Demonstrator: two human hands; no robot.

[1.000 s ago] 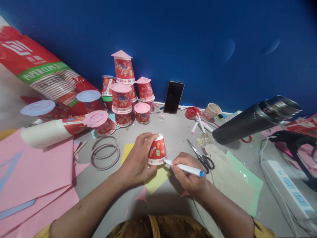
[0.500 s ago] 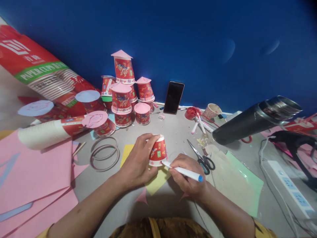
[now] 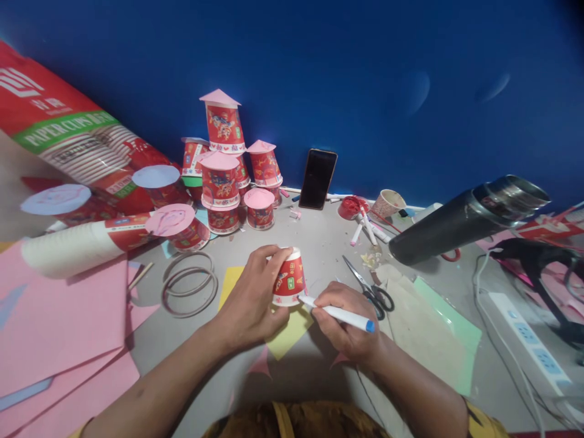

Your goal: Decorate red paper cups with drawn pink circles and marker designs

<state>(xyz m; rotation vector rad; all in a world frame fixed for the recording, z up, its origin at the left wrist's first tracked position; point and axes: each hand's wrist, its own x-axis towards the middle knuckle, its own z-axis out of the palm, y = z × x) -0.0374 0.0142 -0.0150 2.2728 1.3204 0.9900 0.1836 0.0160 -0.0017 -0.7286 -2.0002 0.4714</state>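
My left hand [image 3: 258,295] is wrapped round a red paper cup [image 3: 291,278], which stands upside down with its white patterned rim at the bottom. In my right hand [image 3: 349,313] is a white marker [image 3: 336,312] with a blue end; its tip meets the cup's rim band at the lower right. Under the cup lies a yellow paper sheet [image 3: 287,334]. Just beyond my right hand rest black-handled scissors [image 3: 369,286], blades apart.
Decorated cups [image 3: 219,182] with pink paper roofs are stacked by the blue wall. A phone [image 3: 318,179] leans there too. Pink paper [image 3: 64,328] and metal rings [image 3: 189,285] lie left; a dark thermos [image 3: 465,222], green sheet [image 3: 449,328] and power strip [image 3: 529,340] are on the right.
The whole scene has shifted slightly left in view. Both hands keep their holds, with the marker tip still at the cup's rim band.
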